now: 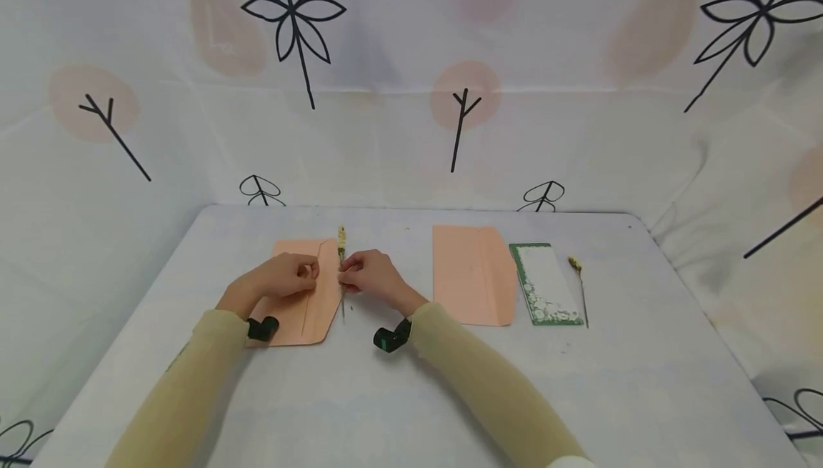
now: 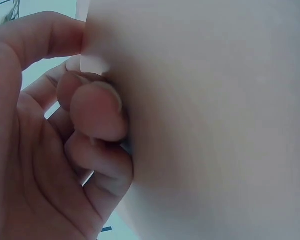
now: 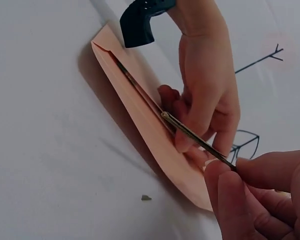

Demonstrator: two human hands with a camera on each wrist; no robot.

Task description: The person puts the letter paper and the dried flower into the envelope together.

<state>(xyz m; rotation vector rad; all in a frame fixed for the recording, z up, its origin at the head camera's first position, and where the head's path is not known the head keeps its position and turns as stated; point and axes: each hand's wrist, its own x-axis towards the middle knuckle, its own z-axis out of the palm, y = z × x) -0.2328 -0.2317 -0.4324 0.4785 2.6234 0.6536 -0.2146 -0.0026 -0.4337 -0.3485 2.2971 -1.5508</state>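
Note:
My left hand (image 1: 286,276) grips a peach envelope (image 1: 296,321) at the left of the table, with the fingers curled at its opening. In the left wrist view the curled fingers (image 2: 97,112) touch the pale paper, which fills the right side. Beside the envelope's open edge, my right hand (image 1: 373,276) pinches the thin stem of a small yellow flower (image 1: 341,234). In the right wrist view the cut end of the stem (image 3: 190,135) points over the envelope's opening. A dark green edge (image 3: 126,74) shows inside that opening.
Right of centre lies a second peach envelope (image 1: 463,275) with its flap to the right. Beside it are a white card with a green floral border (image 1: 546,282) and another yellow flower on a stem (image 1: 575,265). A tiny green scrap (image 3: 146,197) lies on the table.

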